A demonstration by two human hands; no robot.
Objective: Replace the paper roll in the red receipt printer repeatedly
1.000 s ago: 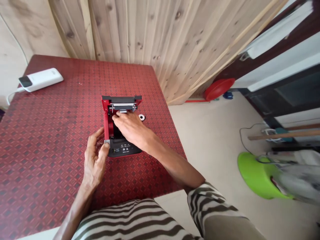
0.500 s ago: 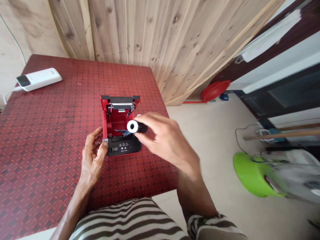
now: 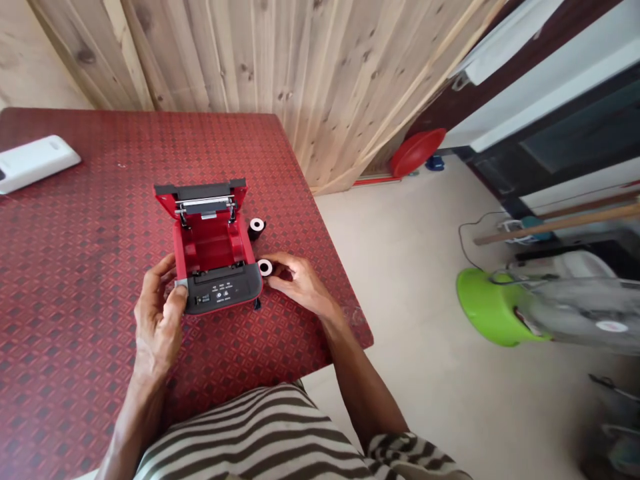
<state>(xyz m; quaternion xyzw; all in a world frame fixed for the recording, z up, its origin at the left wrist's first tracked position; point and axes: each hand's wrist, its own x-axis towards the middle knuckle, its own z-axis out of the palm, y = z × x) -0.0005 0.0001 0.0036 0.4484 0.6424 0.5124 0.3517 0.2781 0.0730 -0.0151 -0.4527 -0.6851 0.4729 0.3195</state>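
A small red and black printer [image 3: 220,287] stands on the table with its lid [image 3: 200,207] raised, and its red inner bay shows nothing inside. My left hand [image 3: 160,317] grips the printer's left front corner, thumb on top at the grey edge. Beside the printer's right side, my right hand [image 3: 297,283] pinches a small roll [image 3: 265,268] with a white end and dark core between thumb and fingers. A second roll, black-sided with a white end [image 3: 257,227], stands upright just behind it.
The red patterned table [image 3: 100,267] ends at a wooden plank wall [image 3: 250,60]. A white power bank [image 3: 40,163] lies at the far left. On the floor to the right are a green tub [image 3: 480,310] and a red basin [image 3: 417,153].
My right hand has lowered the roll from over the open printer to the table at its right. The dark strip in the bay is gone. The view has shifted; my left hand keeps its grip.
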